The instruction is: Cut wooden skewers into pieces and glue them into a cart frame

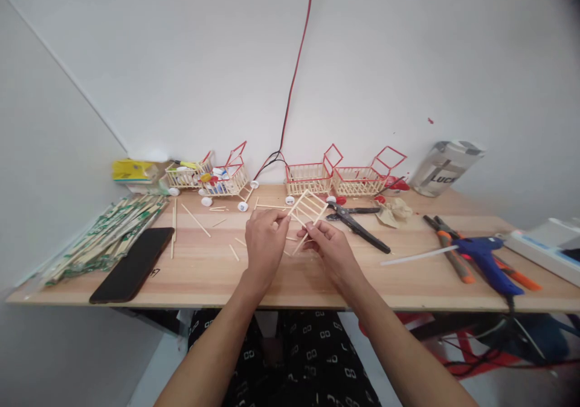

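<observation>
Between my two hands, above the table, is a small frame of wooden sticks [310, 204] with several crossbars, held tilted. The fingers of my left hand [266, 233] pinch its left corner. My right hand [330, 243] grips its lower side, where a stick end points down to the left; some of those fingertips are hidden behind the sticks. Just beyond the frame lies a pair of black-handled cutters [360, 226]. Short cut sticks [234, 252] are scattered on the wood near my left hand.
Several little stick carts [308, 180] with bottle-cap wheels line the wall. At left are wrapped chopsticks [113, 235] and a phone [133, 265]. To the right lie a blue glue gun [487, 259], orange-handled pliers [453, 253] and a white power strip [544, 247]. A LUCK bag [446, 168] leans behind.
</observation>
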The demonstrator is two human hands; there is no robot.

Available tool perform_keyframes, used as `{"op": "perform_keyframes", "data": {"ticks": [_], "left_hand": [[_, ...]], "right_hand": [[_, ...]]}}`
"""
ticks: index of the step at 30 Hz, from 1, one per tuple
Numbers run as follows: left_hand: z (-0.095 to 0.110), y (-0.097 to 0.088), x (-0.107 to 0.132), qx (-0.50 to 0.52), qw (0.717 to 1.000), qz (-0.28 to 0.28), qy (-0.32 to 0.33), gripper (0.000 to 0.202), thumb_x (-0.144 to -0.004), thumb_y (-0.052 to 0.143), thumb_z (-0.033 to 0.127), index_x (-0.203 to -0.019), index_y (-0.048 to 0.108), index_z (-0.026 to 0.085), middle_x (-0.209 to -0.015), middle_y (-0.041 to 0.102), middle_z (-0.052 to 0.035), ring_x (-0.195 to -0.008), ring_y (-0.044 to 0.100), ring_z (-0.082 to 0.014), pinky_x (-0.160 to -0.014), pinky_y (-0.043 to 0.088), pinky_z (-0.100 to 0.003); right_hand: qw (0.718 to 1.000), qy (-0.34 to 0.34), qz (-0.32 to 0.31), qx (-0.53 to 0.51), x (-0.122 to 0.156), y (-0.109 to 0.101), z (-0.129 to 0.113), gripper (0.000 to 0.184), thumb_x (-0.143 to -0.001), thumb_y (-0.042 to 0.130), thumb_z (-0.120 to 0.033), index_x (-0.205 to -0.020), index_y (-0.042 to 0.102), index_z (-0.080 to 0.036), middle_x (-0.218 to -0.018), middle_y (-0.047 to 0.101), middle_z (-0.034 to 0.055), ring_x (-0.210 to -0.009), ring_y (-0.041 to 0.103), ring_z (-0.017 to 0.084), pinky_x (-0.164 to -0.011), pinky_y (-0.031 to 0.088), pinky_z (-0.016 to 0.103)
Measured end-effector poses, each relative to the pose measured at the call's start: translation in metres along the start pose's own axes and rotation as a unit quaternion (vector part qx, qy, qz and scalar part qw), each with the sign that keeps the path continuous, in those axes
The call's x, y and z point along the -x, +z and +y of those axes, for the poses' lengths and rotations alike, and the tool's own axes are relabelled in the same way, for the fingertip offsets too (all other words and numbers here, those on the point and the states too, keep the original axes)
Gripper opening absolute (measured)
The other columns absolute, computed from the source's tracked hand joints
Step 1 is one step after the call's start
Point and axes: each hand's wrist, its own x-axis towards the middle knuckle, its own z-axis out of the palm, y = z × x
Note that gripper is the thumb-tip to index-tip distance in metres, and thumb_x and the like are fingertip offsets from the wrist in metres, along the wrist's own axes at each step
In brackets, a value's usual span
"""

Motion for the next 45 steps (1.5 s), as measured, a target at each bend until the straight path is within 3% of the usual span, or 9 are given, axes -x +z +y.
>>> {"op": "perform_keyframes", "data": {"ticks": [20, 27, 31, 35, 38, 41, 45], "left_hand": [[0.001, -0.004, 0.0, -0.003, 1.0, 0.002, -0.007, 0.006, -0.08, 0.064, 0.015, -0.077, 0.068, 0.019, -0.079, 0.07, -0.0024, -0.084, 0.062, -0.0196, -0.082, 0.046, -0.034], [-0.004, -0.016, -0.004, 0.009, 1.0, 0.0, -0.027, 0.008, -0.081, 0.064, 0.017, -0.077, 0.069, 0.02, -0.077, 0.071, 0.0, -0.079, 0.062, -0.0169, -0.076, 0.045, -0.03], [-0.009, -0.022, -0.006, -0.008, 1.0, 0.006, -0.029, 0.007, -0.081, 0.064, 0.018, -0.077, 0.07, 0.019, -0.077, 0.071, -0.0003, -0.079, 0.061, -0.0174, -0.073, 0.044, -0.03], [-0.014, -0.023, -0.005, -0.021, 0.999, 0.013, -0.021, 0.007, -0.081, 0.064, 0.018, -0.077, 0.069, 0.019, -0.077, 0.07, -0.001, -0.081, 0.06, -0.0186, -0.073, 0.043, -0.03], [-0.016, -0.022, -0.004, -0.03, 0.999, 0.016, -0.009, 0.008, -0.082, 0.063, 0.017, -0.077, 0.068, 0.019, -0.077, 0.07, -0.0022, -0.08, 0.06, -0.0191, -0.076, 0.044, -0.031], [-0.017, -0.021, -0.002, -0.041, 0.999, 0.011, -0.004, 0.01, -0.083, 0.061, 0.015, -0.075, 0.067, 0.019, -0.077, 0.069, -0.0028, -0.08, 0.06, -0.019, -0.078, 0.044, -0.032], [-0.016, -0.022, 0.002, -0.065, 0.998, 0.005, -0.003, 0.01, -0.083, 0.06, 0.015, -0.076, 0.066, 0.019, -0.078, 0.069, -0.0038, -0.083, 0.059, -0.0206, -0.079, 0.044, -0.033]], "right_hand": [[0.999, 0.028, 0.0, -0.016, 0.002, 0.005, -0.006, 0.032, -0.078, 0.068, -0.047, -0.083, 0.066, -0.016, -0.084, 0.069, 0.006, -0.067, 0.059, 0.012, -0.063, 0.049, 0.024], [0.998, 0.041, -0.043, -0.013, 0.002, 0.008, -0.006, 0.035, -0.079, 0.066, -0.046, -0.099, 0.064, -0.018, -0.095, 0.068, 0.0076, -0.087, 0.061, 0.017, -0.067, 0.05, 0.025], [0.998, -0.013, 0.024, 0.053, 0.002, 0.006, -0.008, 0.038, -0.079, 0.063, -0.048, -0.105, 0.06, -0.02, -0.1, 0.064, 0.0067, -0.088, 0.06, 0.019, -0.066, 0.048, 0.028], [0.954, -0.154, 0.136, 0.218, 0.009, 0.007, -0.014, 0.027, -0.085, 0.057, -0.041, -0.1, 0.063, -0.02, -0.082, 0.058, 0.002, -0.073, 0.053, 0.016, -0.067, 0.043, 0.028], [0.902, -0.227, 0.109, 0.35, 0.016, 0.014, -0.016, 0.024, -0.09, 0.052, -0.037, -0.098, 0.068, -0.021, -0.069, 0.051, -0.0004, -0.063, 0.048, 0.015, -0.065, 0.04, 0.028], [0.86, -0.232, 0.054, 0.451, 0.018, 0.024, -0.015, 0.029, -0.092, 0.049, -0.036, -0.107, 0.068, -0.021, -0.067, 0.055, 0.0011, -0.062, 0.051, 0.016, -0.066, 0.04, 0.029], [0.817, -0.19, 0.04, 0.542, 0.014, 0.038, -0.013, 0.033, -0.093, 0.048, -0.037, -0.115, 0.066, -0.022, -0.077, 0.068, 0.0062, -0.07, 0.061, 0.02, -0.067, 0.039, 0.031]]}}
